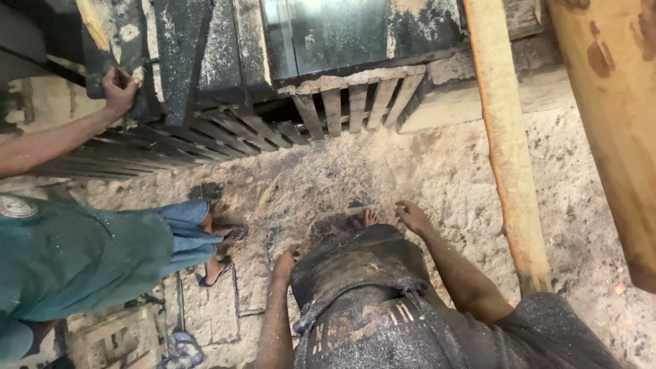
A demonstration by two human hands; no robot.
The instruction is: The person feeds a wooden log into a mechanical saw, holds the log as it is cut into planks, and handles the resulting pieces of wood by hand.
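Hanging loosely curled beside the dusty black shorts (355, 263), the left hand (285, 262) and right hand (412, 216) grip nothing.

Near left, co-worker's shirt (68, 256) — dusty green; rolled jeans (184, 232) — blue. Floor (444, 171) pale tan, soot-black patch at centre. Grate slats (205, 133) charcoal black. Right pole (509, 150) orange-brown, blotched.

A co-worker in a green shirt (68, 256) and sandals (217, 273) stands beside a sooty metal grate (225, 130). An orange-stained wooden pole (509, 150) leans over the dusty ground (437, 171).
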